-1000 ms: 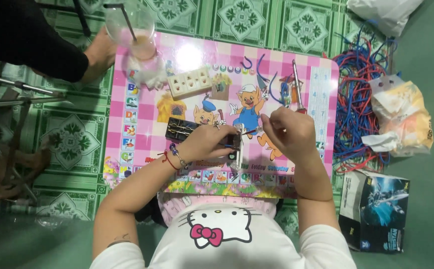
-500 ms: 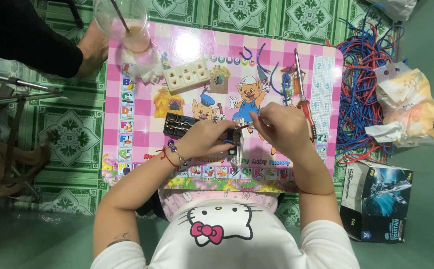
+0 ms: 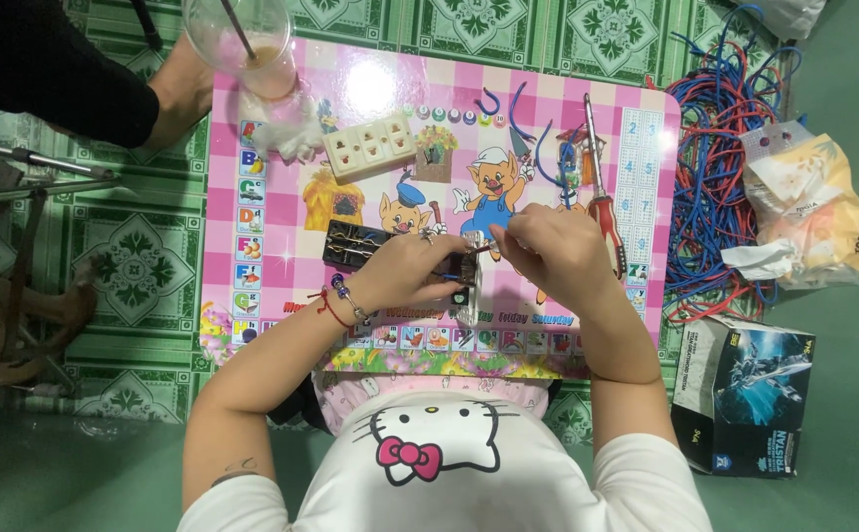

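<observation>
On a small pink cartoon-printed table (image 3: 282, 212), my left hand (image 3: 412, 271) presses down on a black rectangular part (image 3: 351, 243) with metal contacts. My right hand (image 3: 546, 248) pinches a thin wire end at that part's right edge, close to the left fingers. A small clear plastic bag (image 3: 469, 296) lies under both hands. A white socket strip (image 3: 370, 145) rests further back on the table. Short blue wire pieces (image 3: 523, 118) and a red-handled screwdriver (image 3: 602, 202) lie beyond my right hand.
Another person's hand and black sleeve (image 3: 168, 94) rest at the table's far left corner beside a clear plastic cup with a straw (image 3: 247, 44). A heap of red and blue wires (image 3: 720, 158), a yellow-white bag (image 3: 809, 207) and a dark box (image 3: 750, 394) lie on the floor at right.
The camera has shifted slightly. My hands stay together on the black part, with the right fingers moved a little toward the left hand.
</observation>
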